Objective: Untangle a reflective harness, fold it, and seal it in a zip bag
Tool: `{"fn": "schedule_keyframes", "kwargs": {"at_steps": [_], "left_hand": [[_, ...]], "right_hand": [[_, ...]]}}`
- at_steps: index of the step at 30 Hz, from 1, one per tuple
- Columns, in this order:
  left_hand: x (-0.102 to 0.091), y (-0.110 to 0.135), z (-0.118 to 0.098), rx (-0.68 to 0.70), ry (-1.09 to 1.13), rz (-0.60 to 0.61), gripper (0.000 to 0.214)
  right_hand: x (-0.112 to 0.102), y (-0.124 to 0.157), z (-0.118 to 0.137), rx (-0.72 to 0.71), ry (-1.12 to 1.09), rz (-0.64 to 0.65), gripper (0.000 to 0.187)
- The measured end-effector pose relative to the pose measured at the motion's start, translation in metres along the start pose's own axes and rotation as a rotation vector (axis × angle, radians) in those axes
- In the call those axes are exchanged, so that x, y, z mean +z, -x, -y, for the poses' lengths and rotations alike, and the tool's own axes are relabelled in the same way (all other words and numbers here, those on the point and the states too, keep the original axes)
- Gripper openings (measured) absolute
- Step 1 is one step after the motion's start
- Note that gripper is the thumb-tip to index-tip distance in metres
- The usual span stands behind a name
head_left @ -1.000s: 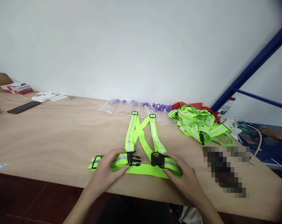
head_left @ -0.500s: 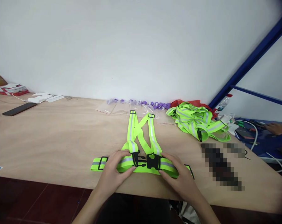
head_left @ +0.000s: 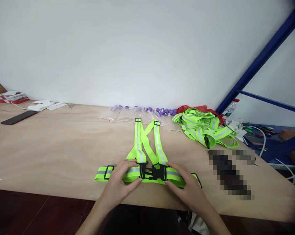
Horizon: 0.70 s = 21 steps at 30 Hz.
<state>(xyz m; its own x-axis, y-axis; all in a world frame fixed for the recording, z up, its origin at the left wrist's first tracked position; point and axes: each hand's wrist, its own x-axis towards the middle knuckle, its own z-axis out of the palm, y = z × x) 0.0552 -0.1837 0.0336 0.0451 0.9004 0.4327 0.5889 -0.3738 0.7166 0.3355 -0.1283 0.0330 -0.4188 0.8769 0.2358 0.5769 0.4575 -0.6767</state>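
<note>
Reflective harness (head_left: 147,143) lying flat near the front edge of a pale plywood table (head_left: 51,147), its two shoulder straps crossing in an X toward the wall. Left to right: free belt end with a black slider (head_left: 109,172); left hand (head_left: 118,184), fingers and thumb closed on the waist belt (head_left: 131,174) beside the pronged buckle half (head_left: 142,169); socket half (head_left: 159,172); right hand (head_left: 186,189), closed on the same belt on its own side. Over the last second the hands have drawn the two halves together: a clear gap of yellow webbing lay between them, and now the prongs stand at the socket mouth, seemingly not yet seated. The webbing is fluorescent yellow-green, woven and limp, with a matte grey reflective stripe; buckle and slider are hard black plastic. Further right lies a loose heap of like harnesses (head_left: 203,129).
</note>
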Motion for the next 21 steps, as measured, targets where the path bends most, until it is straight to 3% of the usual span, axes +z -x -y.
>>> {"fn": "schedule_keyframes", "kwargs": {"at_steps": [14, 21], "left_hand": [[0.007, -0.001, -0.003, -0.065, 0.039, -0.047, 0.027], [0.012, -0.001, -0.008, -0.111, 0.071, -0.042, 0.024]], "right_hand": [[0.005, -0.001, 0.002, 0.026, 0.007, -0.033, 0.045], [0.007, -0.006, 0.010, -0.038, 0.005, -0.052, 0.042]]}}
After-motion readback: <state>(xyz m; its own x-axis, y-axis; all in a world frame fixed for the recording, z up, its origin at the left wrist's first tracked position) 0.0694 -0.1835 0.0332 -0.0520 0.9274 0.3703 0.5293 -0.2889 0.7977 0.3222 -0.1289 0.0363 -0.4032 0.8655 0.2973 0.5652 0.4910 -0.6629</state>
